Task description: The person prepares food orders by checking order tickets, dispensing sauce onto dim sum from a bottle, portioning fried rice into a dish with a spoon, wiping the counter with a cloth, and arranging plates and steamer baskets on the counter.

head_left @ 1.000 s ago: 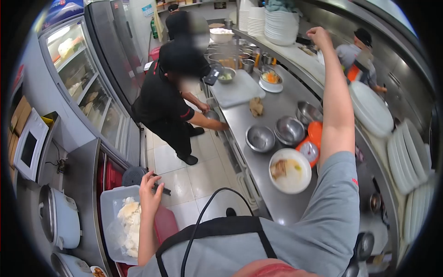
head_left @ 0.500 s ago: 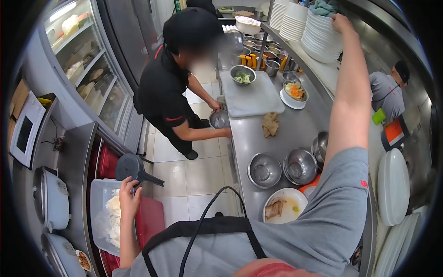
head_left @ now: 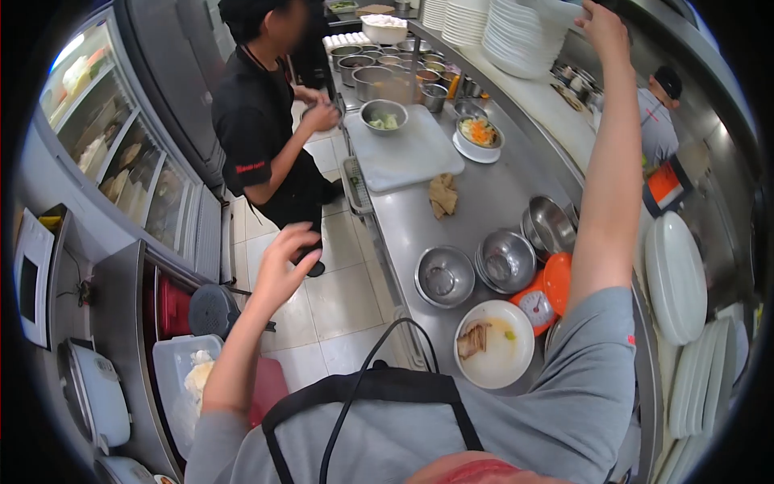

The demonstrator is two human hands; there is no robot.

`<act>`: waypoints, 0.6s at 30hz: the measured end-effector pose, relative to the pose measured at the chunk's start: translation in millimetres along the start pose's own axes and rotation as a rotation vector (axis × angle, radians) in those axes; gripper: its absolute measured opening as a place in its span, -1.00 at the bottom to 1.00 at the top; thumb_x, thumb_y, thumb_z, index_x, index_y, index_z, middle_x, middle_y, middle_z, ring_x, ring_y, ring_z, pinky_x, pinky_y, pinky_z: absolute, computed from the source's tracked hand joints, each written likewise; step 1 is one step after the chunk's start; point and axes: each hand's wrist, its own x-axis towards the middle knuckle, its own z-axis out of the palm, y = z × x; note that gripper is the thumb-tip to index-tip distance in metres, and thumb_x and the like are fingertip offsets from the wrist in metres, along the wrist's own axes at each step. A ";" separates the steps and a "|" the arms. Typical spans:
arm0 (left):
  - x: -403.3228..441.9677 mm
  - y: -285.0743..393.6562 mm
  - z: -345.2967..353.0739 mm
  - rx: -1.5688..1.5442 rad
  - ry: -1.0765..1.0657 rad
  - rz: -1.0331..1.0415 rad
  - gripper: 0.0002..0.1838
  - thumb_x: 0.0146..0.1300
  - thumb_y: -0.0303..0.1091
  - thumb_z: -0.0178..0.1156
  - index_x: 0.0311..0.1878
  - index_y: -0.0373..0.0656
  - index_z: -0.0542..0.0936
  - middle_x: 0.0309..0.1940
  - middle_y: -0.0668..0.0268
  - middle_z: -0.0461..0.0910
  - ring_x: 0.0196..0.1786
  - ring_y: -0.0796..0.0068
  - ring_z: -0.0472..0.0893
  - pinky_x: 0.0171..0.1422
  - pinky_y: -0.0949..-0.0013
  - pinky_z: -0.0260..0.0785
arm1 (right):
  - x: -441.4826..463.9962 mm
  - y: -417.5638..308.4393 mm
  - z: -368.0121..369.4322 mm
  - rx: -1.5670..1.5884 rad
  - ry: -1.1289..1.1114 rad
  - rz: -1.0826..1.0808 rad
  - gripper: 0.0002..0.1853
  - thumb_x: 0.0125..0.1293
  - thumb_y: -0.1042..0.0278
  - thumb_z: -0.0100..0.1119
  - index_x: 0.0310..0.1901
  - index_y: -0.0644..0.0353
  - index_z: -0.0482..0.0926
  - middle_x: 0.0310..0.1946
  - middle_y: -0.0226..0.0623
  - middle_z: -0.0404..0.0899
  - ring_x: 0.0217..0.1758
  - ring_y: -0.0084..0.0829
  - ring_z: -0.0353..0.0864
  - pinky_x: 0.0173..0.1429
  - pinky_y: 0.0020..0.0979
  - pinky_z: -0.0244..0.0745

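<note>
My right hand [head_left: 603,31] is raised at the top right, fingers closed on the rim of a white plate [head_left: 556,10] at the top of a stack of white plates [head_left: 516,44] on the upper shelf. The plate's far part is cut off by the view's edge. My left hand [head_left: 282,262] hangs in the air over the aisle, holding nothing, its fingers apart and curved. On the counter below my right arm is a white bowl [head_left: 504,363] with slices of meat in liquid. Beside it are an orange kitchen scale [head_left: 535,310] and several steel bowls [head_left: 446,277].
A co-worker in black [head_left: 262,121] stands across the aisle by a white cutting board [head_left: 403,153] bearing a steel bowl of greens [head_left: 384,117]. A brown cloth [head_left: 443,196] lies on the counter. White oval plates [head_left: 676,274] stand at right; a plastic tub [head_left: 173,363] is at left.
My left hand has risen and moved right, away from the tub. My right hand stays at the stack, now on the top plate's rim. The co-worker has straightened, hands raised together.
</note>
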 end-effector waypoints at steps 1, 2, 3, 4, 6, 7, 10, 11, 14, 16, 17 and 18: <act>28.4 9.8 13.6 -0.090 -0.020 0.135 -0.78 0.04 -0.45 0.16 -0.20 -0.26 0.50 -0.12 0.19 0.46 -0.18 0.40 0.50 -0.15 0.45 0.36 | -10.2 2.5 -7.7 0.044 -0.006 0.021 -0.77 -0.14 0.38 0.22 -0.38 0.21 0.50 -0.37 -0.10 0.52 -0.19 -0.12 0.50 -0.16 -0.22 0.37; 62.2 14.0 29.8 -0.062 -0.003 0.299 -0.79 0.06 -0.46 0.15 -0.21 -0.30 0.49 -0.16 0.20 0.46 -0.23 0.47 0.49 -0.16 0.46 0.34 | -23.1 13.7 -5.4 0.091 -0.011 -0.030 -0.75 -0.09 0.34 0.22 -0.33 0.19 0.47 -0.37 -0.13 0.52 -0.24 -0.13 0.50 -0.21 -0.25 0.36; 96.0 37.0 39.4 -0.140 -0.076 0.226 -0.78 0.13 -0.38 0.10 -0.19 -0.29 0.49 -0.17 0.24 0.46 -0.25 0.49 0.49 -0.15 0.48 0.34 | -38.3 24.8 -1.6 0.138 -0.015 -0.080 -0.73 -0.03 0.29 0.22 -0.28 0.17 0.45 -0.38 -0.16 0.51 -0.29 -0.15 0.50 -0.26 -0.28 0.35; 132.6 58.3 49.8 -0.268 -0.180 0.116 -0.71 0.21 -0.24 0.02 -0.15 -0.28 0.48 -0.13 0.27 0.45 -0.20 0.45 0.51 -0.09 0.46 0.35 | -60.2 13.7 -13.4 0.164 -0.001 -0.100 -0.73 -0.04 0.33 0.22 -0.28 0.18 0.44 -0.41 -0.18 0.50 -0.33 -0.16 0.49 -0.28 -0.30 0.35; 193.1 100.1 73.9 -0.952 -0.324 0.051 -0.55 0.27 -0.13 -0.13 0.05 -0.31 0.34 -0.01 0.09 0.39 0.00 0.26 0.45 0.00 0.30 0.37 | -110.1 -18.0 -36.4 0.296 -0.032 -0.063 -0.75 -0.05 0.40 0.23 -0.30 0.19 0.43 -0.46 -0.20 0.47 -0.37 -0.17 0.48 -0.30 -0.33 0.36; 218.0 117.4 84.3 -1.156 -0.406 -0.038 -0.53 0.28 -0.14 -0.15 0.10 -0.33 0.26 0.03 0.04 0.35 0.05 0.18 0.41 0.03 0.22 0.36 | -130.6 -26.7 -40.4 0.401 -0.072 -0.008 -0.77 -0.05 0.44 0.22 -0.32 0.19 0.43 -0.49 -0.20 0.45 -0.38 -0.18 0.47 -0.31 -0.34 0.35; 253.0 144.8 106.7 -1.449 -0.704 -0.025 -0.54 0.15 -0.18 0.07 -0.02 -0.39 0.36 -0.11 -0.02 0.46 -0.15 0.21 0.55 0.01 0.28 0.40 | -179.6 -46.4 -54.9 0.319 -0.068 -0.172 -0.79 -0.08 0.47 0.22 -0.38 0.22 0.41 -0.51 -0.21 0.41 -0.42 -0.21 0.42 -0.33 -0.35 0.33; 266.9 133.7 125.8 -1.243 -0.688 0.078 -0.51 0.07 -0.16 0.15 -0.04 -0.35 0.40 -0.17 0.02 0.50 -0.17 0.22 0.55 0.00 0.31 0.40 | -191.1 -45.8 -56.4 0.334 -0.061 -0.208 -0.80 -0.07 0.45 0.22 -0.41 0.23 0.41 -0.51 -0.22 0.40 -0.43 -0.21 0.41 -0.34 -0.35 0.33; 287.4 111.9 172.8 -0.867 -0.680 0.250 -0.46 -0.12 -0.10 0.31 -0.08 -0.22 0.48 -0.26 0.13 0.57 -0.22 0.27 0.57 -0.08 0.35 0.39 | -207.8 -35.5 -68.9 0.406 -0.153 -0.182 -0.78 -0.06 0.39 0.24 -0.40 0.24 0.42 -0.49 -0.27 0.44 -0.41 -0.26 0.42 -0.32 -0.35 0.32; 281.1 111.8 195.5 -0.854 -0.670 0.299 -0.46 -0.16 -0.10 0.33 -0.09 -0.17 0.49 -0.24 0.19 0.57 -0.23 0.29 0.57 -0.13 0.35 0.39 | -202.2 -27.4 -82.4 0.494 -0.367 -0.018 -0.69 -0.08 0.25 0.28 -0.30 0.19 0.48 -0.35 -0.28 0.48 -0.26 -0.27 0.46 -0.20 -0.34 0.35; 275.8 115.6 199.7 -0.852 -0.657 0.324 -0.46 -0.17 -0.09 0.35 -0.10 -0.14 0.50 -0.23 0.22 0.57 -0.24 0.30 0.57 -0.16 0.35 0.40 | -194.6 -26.1 -82.4 0.413 -0.173 -0.078 -0.61 -0.10 0.19 0.30 -0.21 0.12 0.47 -0.24 -0.26 0.45 -0.19 -0.27 0.46 -0.12 -0.34 0.35; 271.4 119.7 203.1 -0.851 -0.635 0.365 -0.47 -0.14 -0.11 0.33 -0.09 -0.17 0.49 -0.22 0.20 0.56 -0.24 0.29 0.57 -0.17 0.33 0.41 | -188.1 -25.3 -80.2 0.329 0.020 -0.139 -0.53 -0.12 0.13 0.32 -0.12 0.05 0.47 -0.14 -0.24 0.43 -0.11 -0.26 0.45 -0.05 -0.33 0.36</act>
